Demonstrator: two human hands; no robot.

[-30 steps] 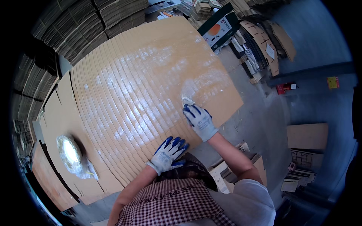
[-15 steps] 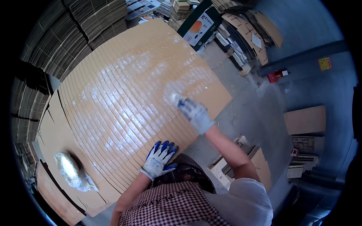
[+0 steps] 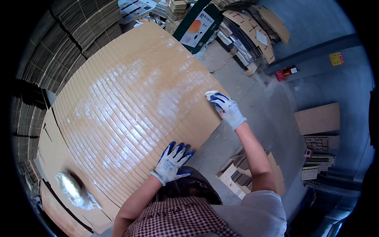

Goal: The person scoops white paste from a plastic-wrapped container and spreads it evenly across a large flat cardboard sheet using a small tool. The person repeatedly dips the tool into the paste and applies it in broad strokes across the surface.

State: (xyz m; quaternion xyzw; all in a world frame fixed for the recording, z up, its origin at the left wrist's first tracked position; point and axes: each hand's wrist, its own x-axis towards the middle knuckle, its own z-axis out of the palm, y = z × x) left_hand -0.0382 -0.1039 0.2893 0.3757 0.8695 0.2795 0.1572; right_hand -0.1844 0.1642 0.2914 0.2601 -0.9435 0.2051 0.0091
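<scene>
Overlapping brown cardboard sheets (image 3: 130,93) lie fanned in a staggered row across the work surface, a shiny, wet-looking whitish coating smeared over much of them. My left hand (image 3: 173,162), in a white glove with blue fingertips, rests with fingers spread on their near edge. At the right edge of the topmost sheet, my gloved right hand (image 3: 229,110) is closed around a crumpled whitish wad (image 3: 211,94), whose material I cannot make out. A round container wrapped in clear plastic (image 3: 70,189) sits on cardboard at the lower left, far from both hands.
Tied stacks of flat cardboard (image 3: 79,29) rise at the back left. A green box (image 3: 197,27) with a fruit picture stands beyond the sheets. Cardboard pieces (image 3: 248,37) lean at the back right; a box of offcuts (image 3: 235,173) sits on the floor beside me.
My right hand has swept right with the wad, from the middle of the coated sheets to their right edge. My left hand stays spread on the near edge. The view has shifted slightly.
</scene>
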